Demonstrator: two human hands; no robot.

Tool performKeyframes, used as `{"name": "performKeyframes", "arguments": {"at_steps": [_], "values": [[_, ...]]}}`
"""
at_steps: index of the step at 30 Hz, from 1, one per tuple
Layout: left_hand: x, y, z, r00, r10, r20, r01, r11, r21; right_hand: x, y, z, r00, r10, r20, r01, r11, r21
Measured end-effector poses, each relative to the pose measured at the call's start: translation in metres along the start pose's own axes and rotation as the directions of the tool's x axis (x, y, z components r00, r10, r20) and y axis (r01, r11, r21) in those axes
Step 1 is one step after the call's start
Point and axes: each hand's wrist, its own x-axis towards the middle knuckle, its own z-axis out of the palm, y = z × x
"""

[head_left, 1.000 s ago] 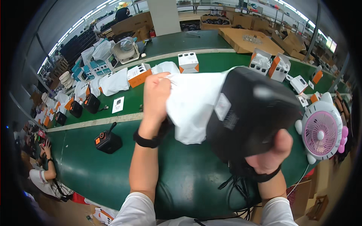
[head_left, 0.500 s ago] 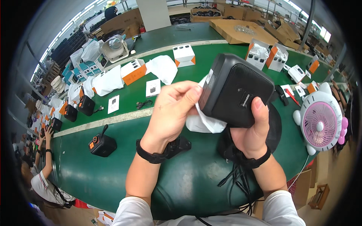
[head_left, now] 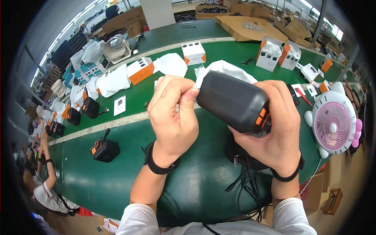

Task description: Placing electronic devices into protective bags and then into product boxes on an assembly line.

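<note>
My right hand (head_left: 276,127) is wrapped round a black portable speaker (head_left: 231,100) with rounded edges and orange buttons at its right end. It is held tilted above the green table, its smooth side upward. My left hand (head_left: 172,117) is closed in a pinch on a thin white bag (head_left: 225,68), beside the speaker's left end. Behind the speaker the rest of the bag spreads out. A similar black speaker (head_left: 105,150) with orange buttons and a strap stands on the table to the left.
Black cables (head_left: 248,192) hang near my right forearm, beside a dark pouch-like thing. A pink and white fan (head_left: 333,129) stands at the right. White and orange boxes (head_left: 194,53) line the green belt. At the far left a co-worker's arms (head_left: 49,168) reach toward other speakers.
The speaker has been turned: its grille faced me before, and now its smooth side and orange buttons show. My right hand has shifted to its right end; the bag now lies behind it.
</note>
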Motion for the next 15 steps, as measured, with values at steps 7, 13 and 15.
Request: {"name": "performKeyframes", "arguments": {"at_steps": [7, 13, 15], "values": [[0.002, 0.004, 0.002, 0.940, -0.177, 0.293, 0.302, 0.829, -0.470, 0.000, 0.008, -0.026, 0.989, 0.099, 0.109, -0.102, 0.995, 0.016], [0.004, 0.017, 0.001, 0.922, -0.182, 0.343, 0.256, 0.949, -0.183, -0.002, 0.010, 0.003, 0.990, 0.142, 0.021, -0.143, 0.989, 0.023], [-0.003, 0.028, 0.007, 0.956, 0.104, 0.274, -0.141, 0.982, 0.122, -0.001, 0.013, 0.018, 0.995, 0.095, 0.041, -0.096, 0.995, 0.015]]}}
